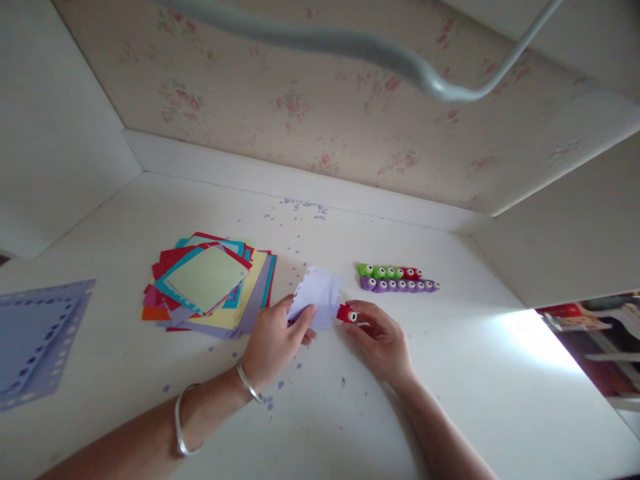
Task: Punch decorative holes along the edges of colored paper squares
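My left hand (280,337) pinches a small pale purple sheet of paper (320,293) between thumb and fingers. A row of cut-outs runs along the sheet's left edge. My right hand (377,337) grips a small red craft punch (345,313), with a white button marked in black, close to the paper's right edge. Whether the punch touches the paper I cannot tell. Behind my right hand, small punches stand in two rows: green ones (380,272) with red ones (411,273) at the back, purple ones (400,286) in front.
Left of my hands lies a pile of coloured paper sheets (207,277). A larger purple sheet (35,333) with punched edges is at far left. Purple paper bits (300,207) are scattered over the white table (475,373). A grey cable (325,40) crosses the top.
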`<state>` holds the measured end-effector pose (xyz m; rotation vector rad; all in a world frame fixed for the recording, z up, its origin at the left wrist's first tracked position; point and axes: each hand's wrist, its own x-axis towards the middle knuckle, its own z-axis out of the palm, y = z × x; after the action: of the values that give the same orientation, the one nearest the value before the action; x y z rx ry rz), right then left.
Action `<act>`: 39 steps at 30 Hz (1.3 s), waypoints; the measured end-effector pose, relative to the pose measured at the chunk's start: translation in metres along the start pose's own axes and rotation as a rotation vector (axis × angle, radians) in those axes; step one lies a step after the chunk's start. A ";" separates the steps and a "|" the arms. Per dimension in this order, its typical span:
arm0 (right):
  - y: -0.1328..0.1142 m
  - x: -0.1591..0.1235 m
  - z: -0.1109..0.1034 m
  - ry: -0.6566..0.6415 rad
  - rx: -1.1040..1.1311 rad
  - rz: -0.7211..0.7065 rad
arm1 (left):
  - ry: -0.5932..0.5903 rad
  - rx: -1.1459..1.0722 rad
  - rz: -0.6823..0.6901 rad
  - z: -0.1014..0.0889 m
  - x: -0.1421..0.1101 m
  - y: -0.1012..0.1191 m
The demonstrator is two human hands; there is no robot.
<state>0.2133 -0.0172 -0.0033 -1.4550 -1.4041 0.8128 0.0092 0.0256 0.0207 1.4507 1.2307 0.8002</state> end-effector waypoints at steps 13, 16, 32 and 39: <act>-0.004 0.001 0.001 0.013 -0.010 0.005 | -0.026 0.024 0.029 0.000 -0.001 0.000; -0.004 0.001 0.001 -0.001 -0.012 0.014 | -0.044 0.044 0.047 0.000 -0.002 0.000; -0.003 0.003 0.001 -0.086 -0.169 -0.050 | -0.078 0.277 0.098 0.005 0.003 -0.008; -0.011 0.009 -0.005 -0.085 0.012 0.212 | -0.100 0.401 0.136 0.003 0.005 -0.010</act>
<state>0.2151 -0.0102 0.0098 -1.5951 -1.3191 1.0253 0.0108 0.0290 0.0096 1.8914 1.2740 0.5809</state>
